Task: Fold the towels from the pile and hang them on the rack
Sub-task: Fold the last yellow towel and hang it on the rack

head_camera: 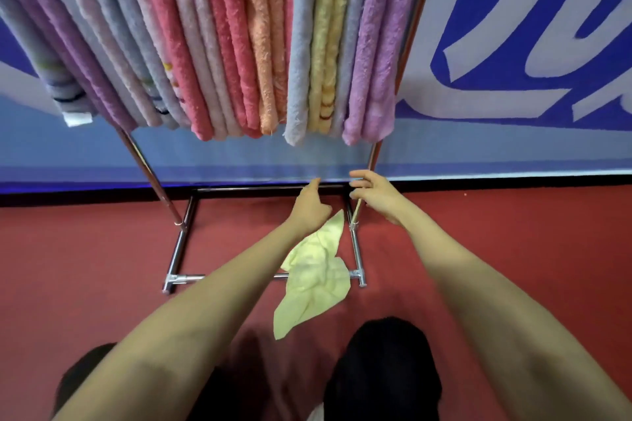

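A pale yellow towel (pixel 316 275) hangs crumpled between my arms, stretched from hand to hand at its top edge. My left hand (pixel 309 207) grips one corner of it. My right hand (pixel 374 196) pinches the other end, where the edge shows as a thin taut strip. Both hands are held out low, in front of the chrome rack (pixel 178 249) and below its hanging towels. Several folded towels (pixel 239 44) in purple, grey, pink, orange and yellow fill the rack's top bar side by side.
The rack's base frame stands on red carpet (pixel 85 267) against a blue and white wall banner (pixel 513 44). Its slanted posts rise at left (pixel 150 174) and right (pixel 372 154). My dark trouser legs (pixel 383 369) are at the bottom. The towel pile is out of view.
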Action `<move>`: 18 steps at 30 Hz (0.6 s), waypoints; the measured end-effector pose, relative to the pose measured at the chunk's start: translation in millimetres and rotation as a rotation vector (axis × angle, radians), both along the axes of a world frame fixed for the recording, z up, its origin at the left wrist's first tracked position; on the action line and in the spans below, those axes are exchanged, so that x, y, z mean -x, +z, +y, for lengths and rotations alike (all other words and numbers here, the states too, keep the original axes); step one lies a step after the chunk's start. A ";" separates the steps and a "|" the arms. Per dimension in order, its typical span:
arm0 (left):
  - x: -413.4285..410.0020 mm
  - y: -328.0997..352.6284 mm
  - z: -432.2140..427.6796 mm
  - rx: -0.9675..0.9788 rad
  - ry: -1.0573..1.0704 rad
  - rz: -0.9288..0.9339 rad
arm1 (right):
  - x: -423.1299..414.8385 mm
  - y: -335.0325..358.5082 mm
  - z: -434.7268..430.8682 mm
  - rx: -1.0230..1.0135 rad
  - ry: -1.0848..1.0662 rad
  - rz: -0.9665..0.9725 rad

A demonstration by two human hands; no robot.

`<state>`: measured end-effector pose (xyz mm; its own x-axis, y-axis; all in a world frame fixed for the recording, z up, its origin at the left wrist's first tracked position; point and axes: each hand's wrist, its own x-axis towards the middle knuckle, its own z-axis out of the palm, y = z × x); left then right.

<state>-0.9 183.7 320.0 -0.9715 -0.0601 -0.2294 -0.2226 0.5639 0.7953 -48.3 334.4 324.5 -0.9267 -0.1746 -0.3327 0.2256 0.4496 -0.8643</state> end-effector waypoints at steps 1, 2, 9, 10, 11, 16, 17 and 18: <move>-3.1 -12.4 -9.4 0.028 -0.004 -0.017 | 0.0 -14.6 -4.1 -0.042 0.022 -0.004; -6.1 -25.3 -19.0 0.066 -0.017 -0.039 | 0.3 -30.2 -7.8 -0.108 0.053 -0.002; -25.0 -171.9 -89.3 0.529 -0.209 -0.303 | -2.1 -175.7 -38.4 -1.020 0.574 0.015; -26.7 -192.1 -96.1 0.575 -0.238 -0.344 | -3.3 -196.9 -42.5 -1.065 0.594 -0.029; -27.1 -211.6 -101.8 0.608 -0.265 -0.385 | -4.1 -218.3 -46.7 -1.101 0.618 -0.066; -24.3 -283.8 -111.1 0.705 -0.414 -0.513 | -11.8 -299.9 -58.5 -1.193 0.780 -0.191; -21.7 -296.4 -110.8 0.703 -0.429 -0.522 | -11.3 -313.1 -59.5 -1.189 0.780 -0.208; -17.3 -311.8 -109.5 0.694 -0.435 -0.533 | -8.4 -327.6 -60.3 -1.186 0.779 -0.219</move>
